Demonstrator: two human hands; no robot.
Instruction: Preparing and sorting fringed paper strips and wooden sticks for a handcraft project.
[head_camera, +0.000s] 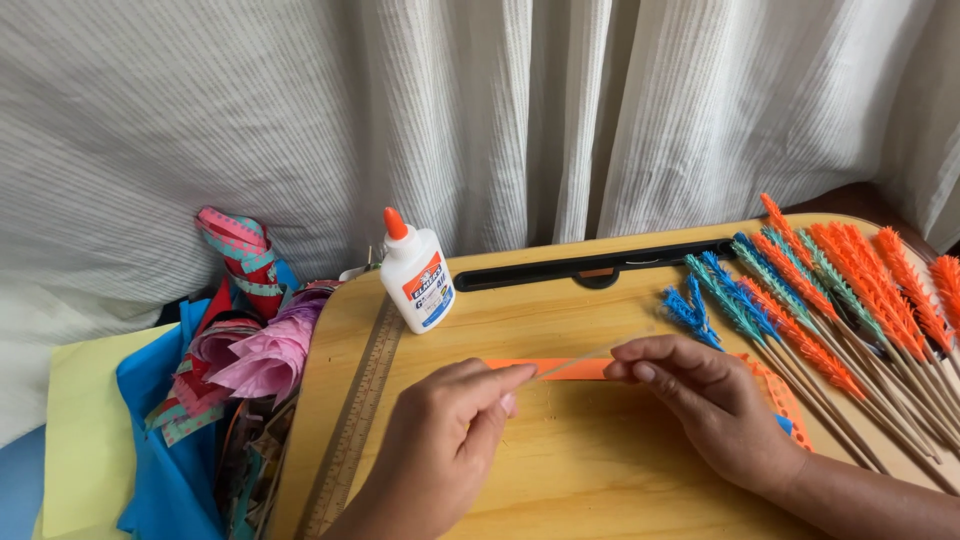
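On the wooden board (600, 470), both hands pinch one thin stick (585, 357): left hand (445, 440) at its near end, right hand (700, 400) at its far end. Stick spans between the grips, just above an orange paper strip (560, 368). Glue bottle (417, 272) stands behind; ruler (355, 420) lies left.

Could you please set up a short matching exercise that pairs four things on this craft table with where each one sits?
Things:
1. glue bottle
2. ruler
3. fringed sticks
4. orange paper strip

Places:
A. between the left hand and right hand
B. fanned out at the board's right side
C. upright near the board's back left corner
D. flat along the board's left edge

Pairs: 1-C, 2-D, 3-B, 4-A
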